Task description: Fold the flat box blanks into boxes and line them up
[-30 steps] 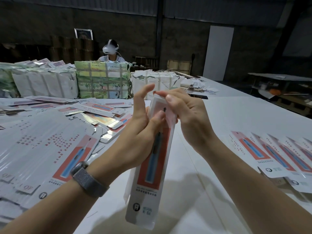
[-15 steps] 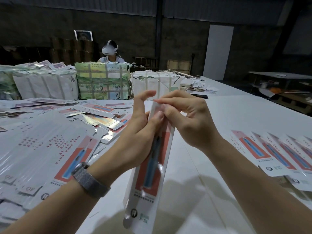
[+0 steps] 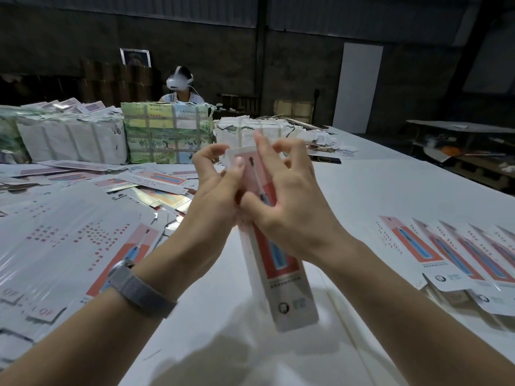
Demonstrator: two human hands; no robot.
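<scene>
I hold a long, narrow white box [image 3: 281, 277] with a red panel and a blue toothbrush picture above the white table [image 3: 376, 196]. Its far end points away from me, its near end hangs down. My left hand [image 3: 214, 196] grips the upper part from the left, thumb on the red face. My right hand [image 3: 289, 196] grips it from the right, with curled fingers at the top end. A row of several boxes of the same print [image 3: 451, 254] lies at the right. A large pile of flat blanks [image 3: 64, 246] covers the left.
Strapped bundles of printed stock [image 3: 167, 135] stand in a row at the back of the table, with a white bundle [image 3: 69, 140] on their left. A person wearing a white headset [image 3: 179, 82] sits behind them. Loose blanks [image 3: 156, 188] lie scattered ahead of my left hand.
The box has tilted so its near end swings to the right. My right hand has slid down over the box's upper part, and both hands now close round it.
</scene>
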